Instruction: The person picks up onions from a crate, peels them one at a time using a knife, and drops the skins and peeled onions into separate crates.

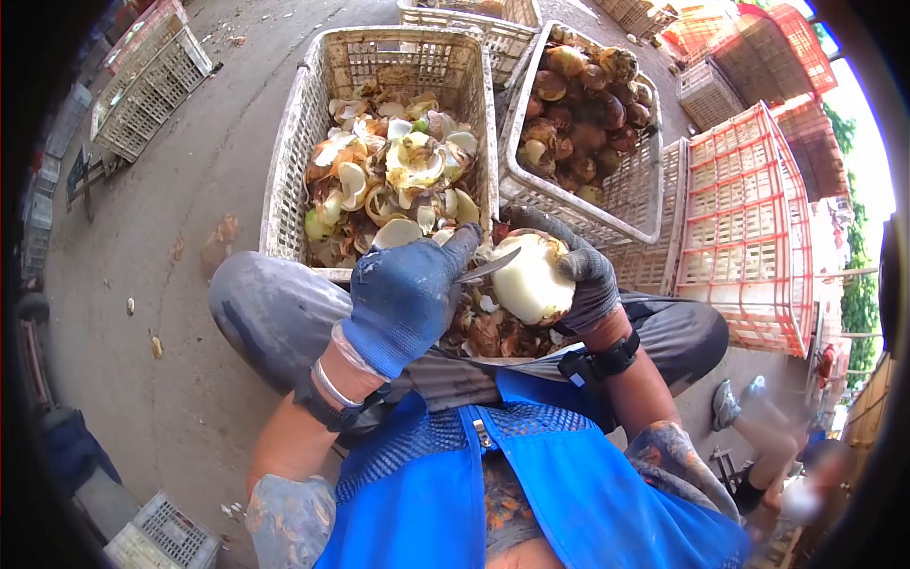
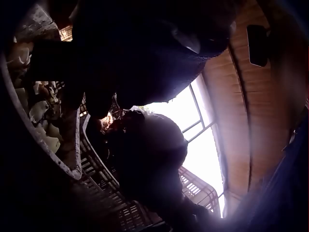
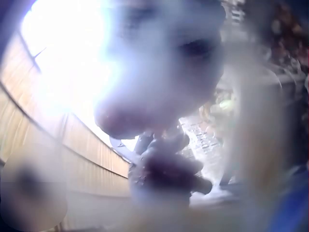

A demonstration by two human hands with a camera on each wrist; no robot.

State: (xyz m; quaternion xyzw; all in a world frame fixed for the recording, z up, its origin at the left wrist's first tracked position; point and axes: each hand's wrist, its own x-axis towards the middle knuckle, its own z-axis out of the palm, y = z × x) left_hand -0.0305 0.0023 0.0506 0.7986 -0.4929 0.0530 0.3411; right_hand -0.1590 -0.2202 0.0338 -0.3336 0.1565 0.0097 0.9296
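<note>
My left hand [image 1: 406,302], in a blue glove, grips a knife whose blade [image 1: 489,266] lies against the side of a peeled white onion [image 1: 533,284]. In a dark grey glove, my right hand [image 1: 590,273] holds that onion from its far side, fingers round it. Both hands are above my lap, over loose brown onion skins [image 1: 482,332]. Just beyond the left hand stands a crate [image 1: 284,180] heaped with onion peelings [image 1: 417,166]. The left wrist view is very dark and the right wrist view is hazy.
A second crate [image 1: 637,220] of unpeeled brown onions [image 1: 588,109] stands beyond my right hand. Stacked crates [image 1: 744,228] with red edging rise at the right. Another person's leg [image 1: 770,446] shows at lower right. More crates [image 1: 152,90] lie at far left on the concrete floor [image 1: 123,256].
</note>
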